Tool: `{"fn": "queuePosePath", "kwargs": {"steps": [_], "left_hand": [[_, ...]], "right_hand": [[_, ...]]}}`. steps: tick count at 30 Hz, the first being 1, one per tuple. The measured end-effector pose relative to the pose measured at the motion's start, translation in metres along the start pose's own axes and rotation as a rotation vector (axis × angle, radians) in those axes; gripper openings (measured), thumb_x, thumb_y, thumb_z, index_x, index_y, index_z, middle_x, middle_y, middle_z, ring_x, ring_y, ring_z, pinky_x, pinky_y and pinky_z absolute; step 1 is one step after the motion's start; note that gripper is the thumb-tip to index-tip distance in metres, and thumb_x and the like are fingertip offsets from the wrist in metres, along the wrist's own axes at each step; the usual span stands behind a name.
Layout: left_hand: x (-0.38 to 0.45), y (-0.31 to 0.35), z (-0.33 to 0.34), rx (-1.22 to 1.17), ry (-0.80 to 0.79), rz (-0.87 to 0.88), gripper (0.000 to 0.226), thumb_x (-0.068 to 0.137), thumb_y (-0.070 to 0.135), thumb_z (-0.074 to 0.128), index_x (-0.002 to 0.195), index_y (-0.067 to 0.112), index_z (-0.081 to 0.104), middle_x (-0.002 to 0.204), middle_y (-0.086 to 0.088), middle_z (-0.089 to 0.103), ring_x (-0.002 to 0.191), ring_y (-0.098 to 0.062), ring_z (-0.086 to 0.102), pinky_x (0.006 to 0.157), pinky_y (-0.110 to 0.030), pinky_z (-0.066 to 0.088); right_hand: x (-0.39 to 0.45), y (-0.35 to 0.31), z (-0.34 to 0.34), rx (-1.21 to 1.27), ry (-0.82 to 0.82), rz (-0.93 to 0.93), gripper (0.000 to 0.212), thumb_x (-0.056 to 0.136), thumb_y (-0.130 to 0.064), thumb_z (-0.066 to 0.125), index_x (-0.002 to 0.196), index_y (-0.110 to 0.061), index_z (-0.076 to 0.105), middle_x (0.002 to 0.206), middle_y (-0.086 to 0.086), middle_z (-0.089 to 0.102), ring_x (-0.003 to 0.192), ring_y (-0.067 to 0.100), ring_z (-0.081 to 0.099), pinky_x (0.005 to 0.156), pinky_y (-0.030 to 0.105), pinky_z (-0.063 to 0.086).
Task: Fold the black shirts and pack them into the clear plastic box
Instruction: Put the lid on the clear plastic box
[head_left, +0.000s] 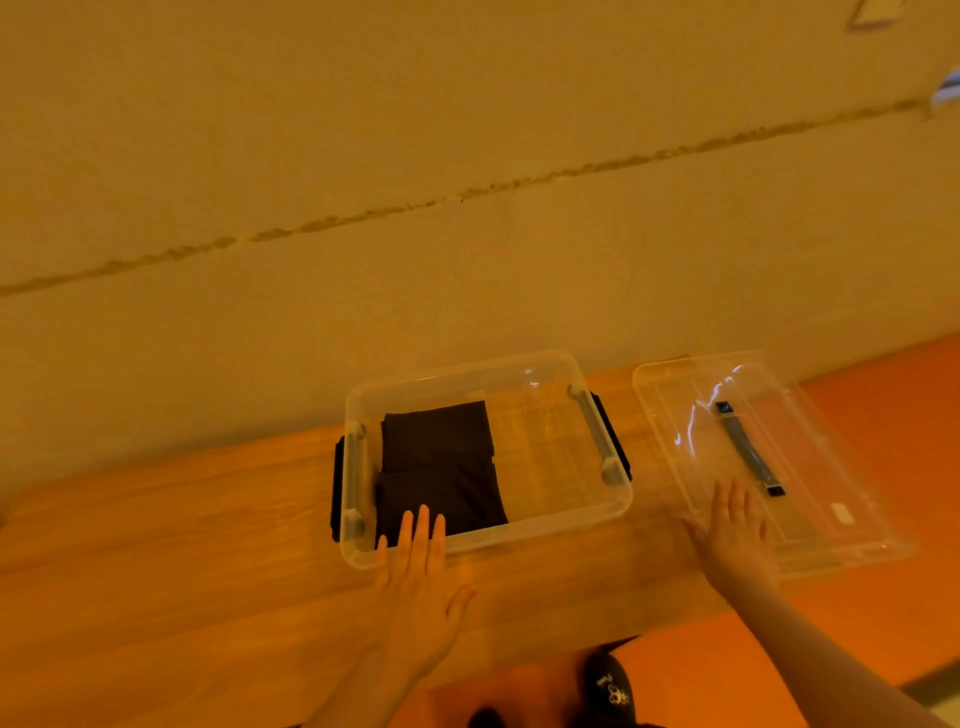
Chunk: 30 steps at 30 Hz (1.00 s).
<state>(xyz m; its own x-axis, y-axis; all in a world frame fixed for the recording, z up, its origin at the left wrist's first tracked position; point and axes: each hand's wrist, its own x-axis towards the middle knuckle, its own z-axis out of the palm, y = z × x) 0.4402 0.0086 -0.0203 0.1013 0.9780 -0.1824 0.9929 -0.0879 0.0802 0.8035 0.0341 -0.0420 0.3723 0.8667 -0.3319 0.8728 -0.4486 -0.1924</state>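
A clear plastic box (566, 499) stands on the wooden table (156, 561) in the middle of the view. Folded black shirts (441, 462) lie stacked in its left half; the right half of the box floor is bare. My left hand (421, 587) hovers with straight fingers at the box's near rim, fingertips over the front edge of the shirts. My right hand (732, 525) lies flat with spread fingers on the near left corner of the clear lid (810, 467), which rests to the right of the box.
The lid has a dark handle strip (748, 447) and overhangs the table's right end. A plain wall (467, 182) rises right behind the table. Orange floor (883, 405) shows to the right and below. Grey and black latches sit on both box sides.
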Motion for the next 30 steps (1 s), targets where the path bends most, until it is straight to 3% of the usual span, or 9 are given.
{"fn": "queuePosePath", "kwargs": {"steps": [3, 6, 8, 12, 16, 21, 25, 28, 30], "left_hand": [[0.014, 0.028, -0.004, 0.038, -0.053, 0.062, 0.077, 0.090, 0.061, 0.000, 0.131, 0.011, 0.043, 0.136, -0.014, 0.047, 0.132, -0.030, 0.037, 0.110, -0.042, 0.004], [0.027, 0.044, -0.004, 0.090, -0.063, 0.113, 0.077, 0.091, 0.061, 0.001, 0.129, 0.011, 0.046, 0.136, -0.013, 0.046, 0.125, -0.030, 0.044, 0.109, -0.044, 0.003], [0.030, 0.045, -0.001, 0.118, -0.080, 0.142, 0.077, 0.091, 0.061, 0.002, 0.132, 0.011, 0.044, 0.136, -0.012, 0.048, 0.131, -0.030, 0.037, 0.110, -0.043, 0.003], [0.029, 0.043, 0.000, 0.156, -0.049, 0.182, 0.073, 0.091, 0.060, 0.001, 0.135, 0.013, 0.035, 0.141, -0.010, 0.039, 0.144, -0.024, 0.001, 0.111, -0.041, 0.003], [0.030, 0.043, -0.005, 0.163, -0.034, 0.171, 0.073, 0.091, 0.061, 0.001, 0.136, 0.013, 0.033, 0.140, -0.010, 0.043, 0.143, -0.022, -0.001, 0.111, -0.041, 0.004], [0.032, 0.041, -0.008, 0.135, -0.125, 0.151, 0.074, 0.091, 0.063, 0.002, 0.135, 0.013, 0.035, 0.140, -0.011, 0.043, 0.144, -0.021, -0.004, 0.111, -0.040, 0.003], [0.036, 0.040, -0.007, 0.161, -0.235, 0.213, 0.078, 0.089, 0.064, -0.001, 0.131, 0.014, 0.043, 0.137, -0.009, 0.045, 0.143, -0.024, 0.011, 0.110, -0.039, 0.001], [0.041, 0.050, -0.024, 0.180, -0.239, 0.217, 0.095, 0.083, 0.070, -0.008, 0.124, 0.015, 0.058, 0.137, -0.009, 0.042, 0.126, -0.024, 0.044, 0.111, -0.034, -0.003], [0.046, 0.059, -0.033, 0.127, -0.205, 0.211, 0.109, 0.062, 0.077, -0.012, 0.146, 0.015, 0.020, 0.149, -0.004, -0.004, 0.139, -0.017, 0.005, 0.110, -0.032, -0.011]], "right_hand": [[0.011, 0.019, 0.015, -0.084, -0.145, 0.000, 0.084, 0.089, -0.062, 0.025, 0.147, -0.013, -0.011, 0.155, 0.011, -0.014, 0.143, 0.027, -0.009, 0.116, 0.048, 0.004], [0.012, 0.030, 0.033, -0.068, -0.204, -0.007, 0.091, 0.085, -0.067, 0.035, 0.148, -0.021, -0.011, 0.155, 0.006, -0.015, 0.143, 0.026, -0.009, 0.115, 0.048, 0.003], [0.008, 0.034, 0.038, -0.081, -0.166, -0.007, 0.089, 0.087, -0.064, 0.038, 0.147, -0.021, -0.013, 0.155, 0.004, -0.016, 0.144, 0.025, -0.009, 0.115, 0.046, 0.002], [0.004, 0.041, 0.040, -0.053, -0.077, -0.040, 0.066, 0.097, -0.044, 0.033, 0.148, -0.027, -0.006, 0.157, 0.002, -0.009, 0.144, 0.023, -0.006, 0.117, 0.046, 0.005], [0.006, 0.047, 0.037, -0.150, -0.073, -0.074, 0.049, 0.100, -0.030, 0.028, 0.148, -0.024, 0.016, 0.157, 0.006, 0.005, 0.145, 0.024, 0.003, 0.115, 0.045, 0.010], [0.009, 0.041, 0.018, 0.066, 0.037, 0.032, 0.035, 0.098, -0.018, 0.038, 0.132, -0.012, 0.044, 0.152, 0.007, 0.027, 0.136, 0.024, 0.032, 0.113, 0.042, 0.022], [0.021, 0.027, -0.049, 0.442, 0.333, 0.088, 0.032, 0.097, -0.018, 0.043, 0.123, -0.001, 0.051, 0.120, 0.021, 0.058, 0.105, 0.037, 0.056, 0.083, 0.042, 0.045], [0.028, 0.021, -0.122, 0.478, 0.543, 0.051, 0.023, 0.095, -0.022, 0.046, 0.092, -0.001, 0.056, 0.084, 0.015, 0.058, 0.074, 0.030, 0.056, 0.060, 0.031, 0.038], [0.024, 0.018, -0.164, 0.533, 0.613, -0.004, 0.022, 0.095, -0.025, 0.047, 0.086, -0.006, 0.053, 0.072, 0.003, 0.050, 0.063, 0.015, 0.046, 0.053, 0.025, 0.032]]}}
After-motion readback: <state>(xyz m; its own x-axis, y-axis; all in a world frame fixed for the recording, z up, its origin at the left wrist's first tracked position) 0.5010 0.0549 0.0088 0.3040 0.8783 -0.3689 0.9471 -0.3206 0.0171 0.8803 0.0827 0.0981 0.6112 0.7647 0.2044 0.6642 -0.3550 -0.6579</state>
